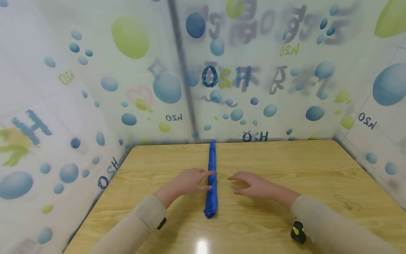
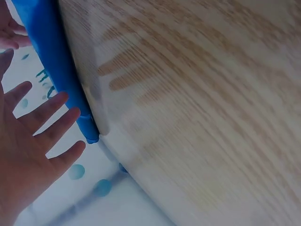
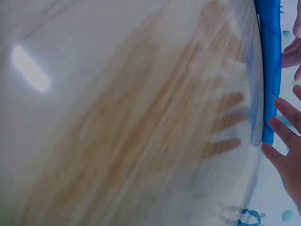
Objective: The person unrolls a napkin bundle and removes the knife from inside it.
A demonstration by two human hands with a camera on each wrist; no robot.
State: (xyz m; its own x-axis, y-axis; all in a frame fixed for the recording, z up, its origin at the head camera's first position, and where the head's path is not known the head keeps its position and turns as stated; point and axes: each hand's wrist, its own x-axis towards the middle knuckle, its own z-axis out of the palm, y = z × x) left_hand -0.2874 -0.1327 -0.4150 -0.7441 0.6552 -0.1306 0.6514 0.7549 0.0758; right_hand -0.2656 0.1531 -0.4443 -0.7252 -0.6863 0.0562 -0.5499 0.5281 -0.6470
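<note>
A long, narrow roll of shiny blue cloth (image 1: 211, 194) lies lengthwise on the wooden table, its near end showing a spiral of folded layers. My left hand (image 1: 192, 181) is at its left side, fingers spread and extended, with the fingertips overlapping the roll in the head view. To the right of the roll, my right hand (image 1: 253, 185) is held apart from it, fingers stretched toward it. In the left wrist view the left hand (image 2: 35, 136) shows its fingers fanned out beside the blue roll (image 2: 61, 66). Neither hand grips anything.
The wooden table (image 1: 269, 158) reaches back to a white curtain (image 1: 266, 95) printed with blue and green dots and H2O lettering, which also hangs at both sides. Dark wrist devices, one a black camera (image 1: 298, 233), sit under the beige sleeves.
</note>
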